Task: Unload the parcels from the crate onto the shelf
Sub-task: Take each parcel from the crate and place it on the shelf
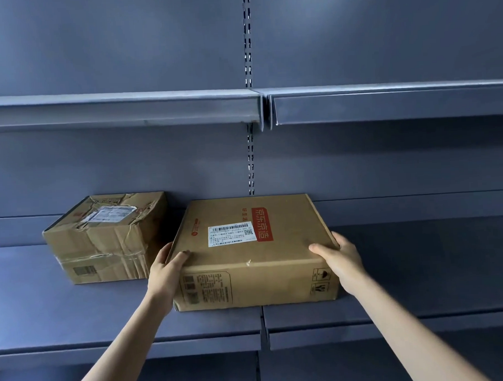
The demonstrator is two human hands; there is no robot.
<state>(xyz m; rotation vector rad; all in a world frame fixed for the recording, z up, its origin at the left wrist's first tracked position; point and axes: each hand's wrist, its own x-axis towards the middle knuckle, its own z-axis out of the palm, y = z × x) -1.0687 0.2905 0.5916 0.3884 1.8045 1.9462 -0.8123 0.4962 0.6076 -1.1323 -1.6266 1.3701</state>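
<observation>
**Flat parcel sitting on the middle shelf, both hands gripping its sides**

The flat cardboard parcel [254, 247] is lying at centre frame on the dark blue shelf [421, 269], straddling the seam between the two shelf sections. Its top is showing a white barcode label and a red printed band. Its base appears to be resting on the shelf surface.

The left hand [164, 270] is gripping the parcel's near left corner, thumb lying on the top face, fingers wrapping the side. The right hand [341, 260] is gripping the near right corner likewise, thumb on top, fingers curling around the right edge. Both bare forearms are reaching up from the bottom of the frame.

A crumpled, taped parcel [105, 240] is sitting on the same shelf at left of centre, just beside the flat one, a narrow dark gap showing between them.

An upper shelf [120, 109] is running across the frame above. The crate is out of view.
</observation>
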